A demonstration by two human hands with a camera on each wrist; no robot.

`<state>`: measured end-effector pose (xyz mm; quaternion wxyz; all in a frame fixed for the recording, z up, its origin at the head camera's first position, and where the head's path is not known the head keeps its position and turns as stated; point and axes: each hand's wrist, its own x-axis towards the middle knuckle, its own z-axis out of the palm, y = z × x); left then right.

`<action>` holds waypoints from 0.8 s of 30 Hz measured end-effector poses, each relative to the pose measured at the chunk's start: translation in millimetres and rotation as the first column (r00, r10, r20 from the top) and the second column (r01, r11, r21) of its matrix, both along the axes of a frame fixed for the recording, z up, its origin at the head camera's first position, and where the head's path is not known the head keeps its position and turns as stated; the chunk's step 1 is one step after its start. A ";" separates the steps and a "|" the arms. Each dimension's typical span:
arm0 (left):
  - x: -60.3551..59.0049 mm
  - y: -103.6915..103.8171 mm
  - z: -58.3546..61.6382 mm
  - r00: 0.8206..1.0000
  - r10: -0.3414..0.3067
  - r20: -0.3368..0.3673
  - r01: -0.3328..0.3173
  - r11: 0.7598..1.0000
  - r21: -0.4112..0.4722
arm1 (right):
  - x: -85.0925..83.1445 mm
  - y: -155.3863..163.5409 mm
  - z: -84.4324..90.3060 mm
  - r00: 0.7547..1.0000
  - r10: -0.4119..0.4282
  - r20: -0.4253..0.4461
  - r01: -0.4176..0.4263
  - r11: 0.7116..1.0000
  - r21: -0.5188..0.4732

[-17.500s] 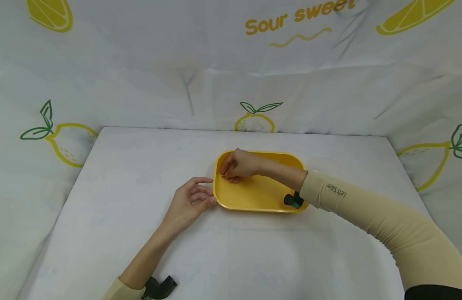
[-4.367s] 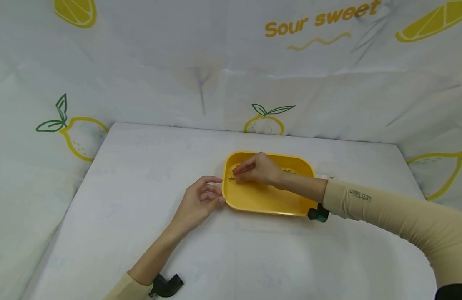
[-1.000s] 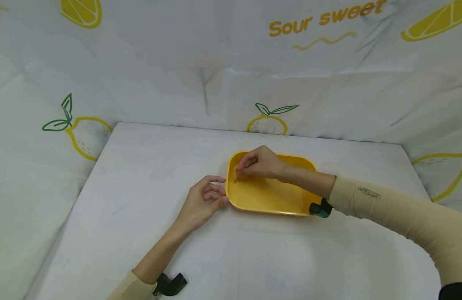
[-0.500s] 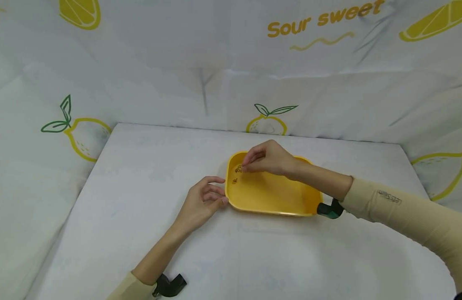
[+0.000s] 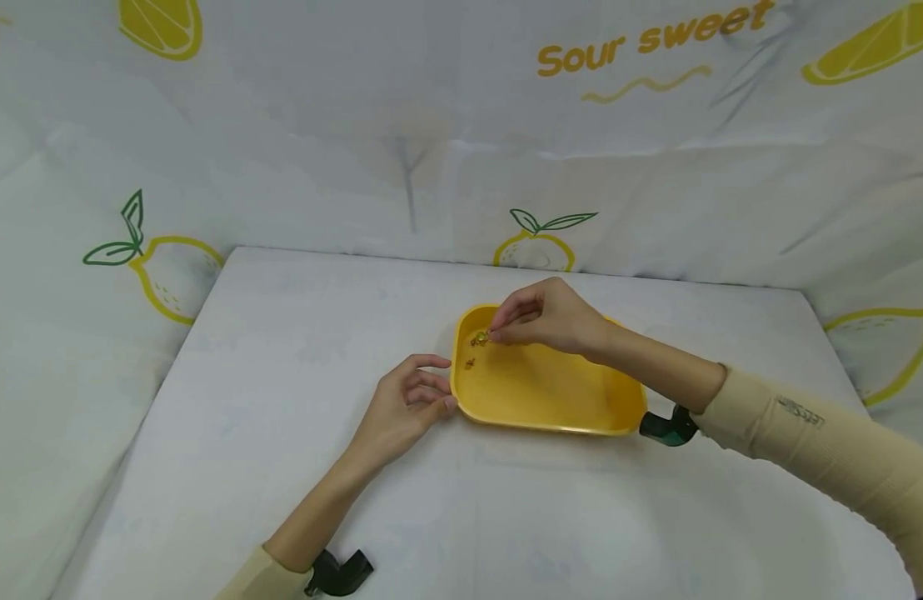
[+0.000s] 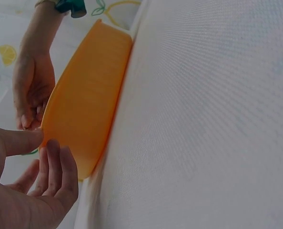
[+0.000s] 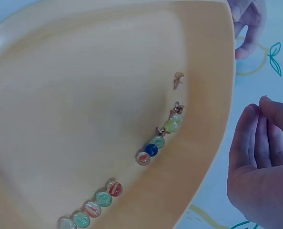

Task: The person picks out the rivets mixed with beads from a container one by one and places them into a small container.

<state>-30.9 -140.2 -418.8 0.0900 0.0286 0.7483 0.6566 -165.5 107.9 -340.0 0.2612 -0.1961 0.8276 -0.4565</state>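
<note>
White cloth printed with lemons (image 5: 162, 275) and the words "Sour sweet" is draped behind and over the table (image 5: 281, 350). A yellow tray (image 5: 551, 400) is set near the table's middle. Its left rim is touched by the thumb and fingertips of the left hand (image 5: 405, 400), whose fingers are loosely curled about the edge rather than clamped on it; the same contact is seen in the left wrist view (image 6: 41, 143). The right hand (image 5: 551, 321) is held over the tray's far left corner, and something small, seemingly an end of the bead string (image 5: 480, 337), is pinched between its thumb and forefinger; the pinch itself is too small to be made out fully. In the right wrist view the beads (image 7: 156, 143) are seen lying along the tray's inner wall in a row, green, blue and red-striped, with a second group (image 7: 96, 202) further along and a small brown clasp-like piece (image 7: 178, 78) lying apart.

The pinch could be lost, since the beads are round and smooth, and they would then roll along the wall. A sharp pull might drag the tray, as it is only lightly steadied, or part the string.
</note>
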 end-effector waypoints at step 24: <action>0.5 0.6 -0.6 1.000 0.013 0.005 -0.013 1.000 -0.006 | 4.6 18.3 13.4 0.998 -0.057 0.003 0.057 0.998 0.006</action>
